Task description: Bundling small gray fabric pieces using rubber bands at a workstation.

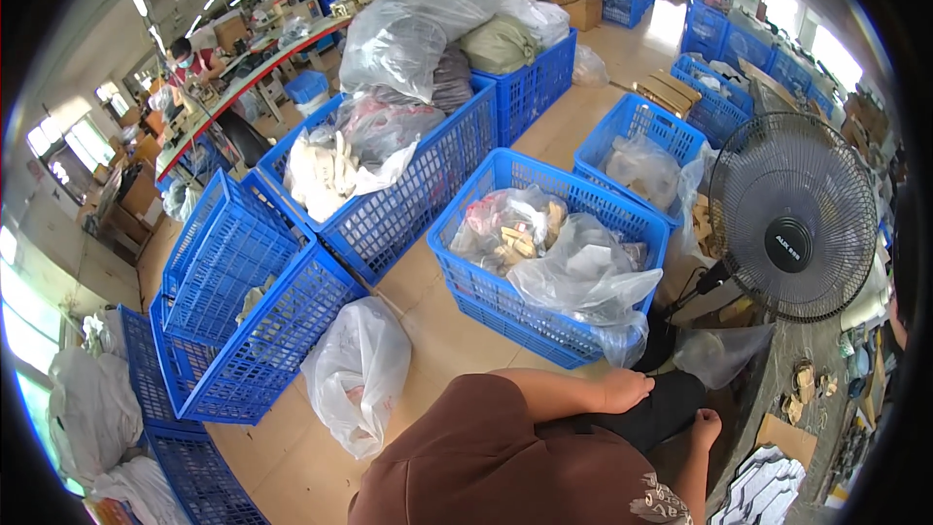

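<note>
While the left hand (627, 391) and right hand (708, 425) sit curled by black trousers (669, 406), any hold impossible to tell, a clear plastic bag (721, 358) just beyond the right fingers (707, 415) looks light, soft and slippery, best grasped by a gathered edge.

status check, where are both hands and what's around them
Left hand over dark trousers, right hand beside them. Grip on anything unclear. Blue basket of bags ahead, fan at right.
</note>
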The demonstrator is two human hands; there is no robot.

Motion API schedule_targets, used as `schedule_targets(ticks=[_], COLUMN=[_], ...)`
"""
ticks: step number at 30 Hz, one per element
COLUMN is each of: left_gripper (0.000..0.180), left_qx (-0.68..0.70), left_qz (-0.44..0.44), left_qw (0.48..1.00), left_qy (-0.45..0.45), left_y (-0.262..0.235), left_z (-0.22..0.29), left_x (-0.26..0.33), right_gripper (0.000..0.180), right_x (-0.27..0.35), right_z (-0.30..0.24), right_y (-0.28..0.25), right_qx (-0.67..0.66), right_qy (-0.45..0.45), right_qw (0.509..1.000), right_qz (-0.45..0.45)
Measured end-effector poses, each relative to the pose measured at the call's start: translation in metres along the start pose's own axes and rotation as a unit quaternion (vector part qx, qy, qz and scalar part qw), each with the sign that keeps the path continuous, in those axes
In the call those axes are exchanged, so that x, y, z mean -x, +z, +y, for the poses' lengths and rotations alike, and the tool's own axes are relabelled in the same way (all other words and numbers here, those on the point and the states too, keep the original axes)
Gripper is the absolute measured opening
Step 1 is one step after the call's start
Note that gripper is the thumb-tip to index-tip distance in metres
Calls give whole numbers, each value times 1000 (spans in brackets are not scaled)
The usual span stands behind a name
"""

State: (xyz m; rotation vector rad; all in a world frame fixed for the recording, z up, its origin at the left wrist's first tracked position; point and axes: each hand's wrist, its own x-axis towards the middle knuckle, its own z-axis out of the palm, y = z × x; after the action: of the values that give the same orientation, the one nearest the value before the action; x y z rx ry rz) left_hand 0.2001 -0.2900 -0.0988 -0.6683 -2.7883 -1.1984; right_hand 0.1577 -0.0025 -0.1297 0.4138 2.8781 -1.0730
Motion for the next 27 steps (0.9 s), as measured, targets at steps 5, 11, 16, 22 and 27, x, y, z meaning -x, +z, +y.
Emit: schedule_targets(ticks=[5, 11, 16, 22, 27], left_gripper=[15, 14, 15, 13, 14], left_qx=[5, 17, 15, 24, 24], left_qz=[-15, -2, 1, -14, 2], left_qw=[1000, 1000, 1000, 1000, 1000], left_qy=[17, 18, 17, 2, 14], left_y=[-10, -1, -2, -7, 1], left_z=[6, 4, 3, 8, 6], left_x=[0, -1, 1, -2, 2], right_gripper=[13, 11, 6, 19, 26], right_x=[-3, -8, 70, 20, 0], right_z=[8, 2, -85, -46, -14], right_y=[20, -3, -23, -1, -6], right_qx=[15, -109, -78, 53, 27], right_qy=[-93, -23, -75, -174, -81], right_qw=[979, 993, 955, 974, 996], right_qz=[180, -31, -276, 136, 29])
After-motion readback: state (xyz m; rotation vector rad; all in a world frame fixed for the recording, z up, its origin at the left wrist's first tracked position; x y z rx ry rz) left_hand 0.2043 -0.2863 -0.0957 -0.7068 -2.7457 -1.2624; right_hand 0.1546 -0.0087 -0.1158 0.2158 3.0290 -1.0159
